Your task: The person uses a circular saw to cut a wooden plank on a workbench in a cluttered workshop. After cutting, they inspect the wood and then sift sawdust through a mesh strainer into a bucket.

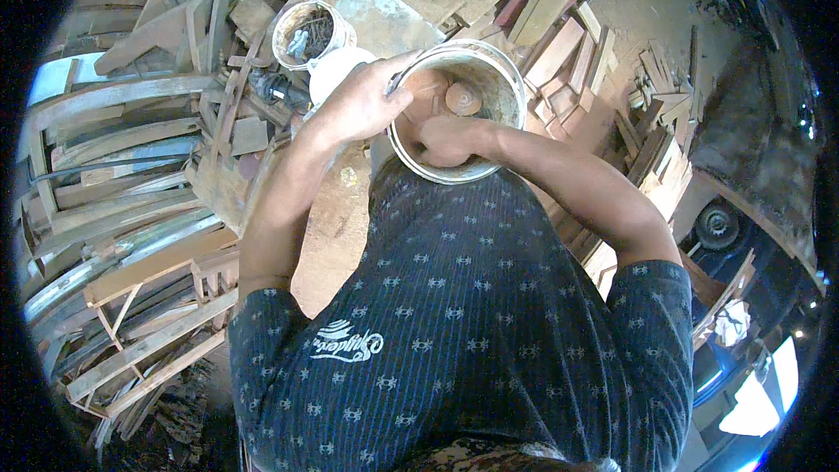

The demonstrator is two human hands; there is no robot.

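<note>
I hold a pale, stained bucket (513, 96) above my lap; reddish-brown material and a small round piece (463, 98) show inside. My left hand (374, 96) is closed on the bucket's left rim, thumb over the edge. My right hand (446, 140) reaches inside near the lower part of the bucket with its fingers curled; whatever they hold is hidden. Just beyond my left hand stand a white rounded container (336, 65) and a second bucket (339, 31) full of dark small items.
Stacked curved timbers (131, 131) fill the left. Board offcuts (559, 70) lie at upper right, beside a stained sheet (384, 0). A dark vehicle with a wheel (718, 225) is at far right. Sandy ground (341, 236) shows left of my lap.
</note>
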